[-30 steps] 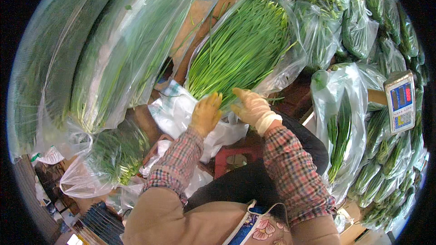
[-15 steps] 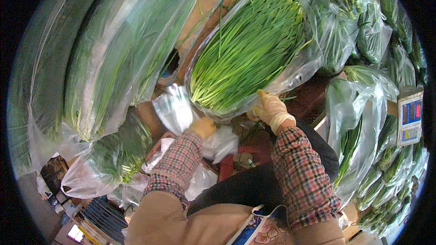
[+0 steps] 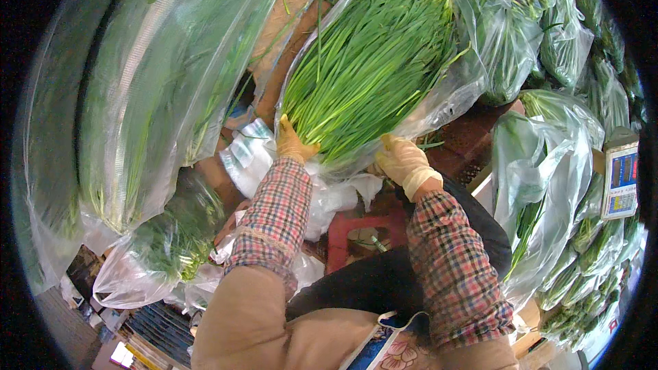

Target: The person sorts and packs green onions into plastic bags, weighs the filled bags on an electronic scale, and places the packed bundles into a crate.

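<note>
At the near end of the clear plastic bag, we see the gloved left hand, thumb and finger spread wide by the stalk ends of the chives lying inside. Gloved right hand at the bag's near right edge, fingers curled; we can't tell if they pinch plastic. Digital scale far right.

The head fisheye looks down from close above
</note>
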`<state>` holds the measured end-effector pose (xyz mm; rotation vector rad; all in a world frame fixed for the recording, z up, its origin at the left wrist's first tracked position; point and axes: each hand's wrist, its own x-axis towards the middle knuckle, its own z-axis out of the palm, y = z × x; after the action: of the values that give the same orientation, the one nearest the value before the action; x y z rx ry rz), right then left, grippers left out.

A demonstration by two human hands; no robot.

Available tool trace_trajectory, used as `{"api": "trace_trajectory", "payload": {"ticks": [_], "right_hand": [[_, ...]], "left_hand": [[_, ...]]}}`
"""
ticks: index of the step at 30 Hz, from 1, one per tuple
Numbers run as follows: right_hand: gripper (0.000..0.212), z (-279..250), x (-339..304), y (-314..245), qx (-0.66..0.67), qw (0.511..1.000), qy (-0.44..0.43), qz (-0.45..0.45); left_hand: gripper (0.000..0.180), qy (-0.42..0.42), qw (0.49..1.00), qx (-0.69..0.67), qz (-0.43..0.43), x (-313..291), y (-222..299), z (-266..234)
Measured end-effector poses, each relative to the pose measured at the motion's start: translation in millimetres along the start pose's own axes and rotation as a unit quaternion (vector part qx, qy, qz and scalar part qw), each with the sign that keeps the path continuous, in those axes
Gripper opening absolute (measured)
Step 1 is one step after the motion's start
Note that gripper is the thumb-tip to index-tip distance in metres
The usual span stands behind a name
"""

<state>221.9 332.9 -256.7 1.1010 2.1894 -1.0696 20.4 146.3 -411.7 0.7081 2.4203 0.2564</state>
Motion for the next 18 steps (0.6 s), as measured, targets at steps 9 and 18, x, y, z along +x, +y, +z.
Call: {"api": "trace_trajectory", "payload": {"ticks": [9,18], "right_hand": [[0.034,13,4,12,0.056,0.998,0.019,0.031],[0.047,11,1,7,0.036,0.999,-0.026,0.021]], "left_hand": [[0.081,-0.183,0.949,0.258,0.002,-20,77,-54],[0.087,-0.124,0.988,-0.02,-0.093,-32,39,-19]]}}
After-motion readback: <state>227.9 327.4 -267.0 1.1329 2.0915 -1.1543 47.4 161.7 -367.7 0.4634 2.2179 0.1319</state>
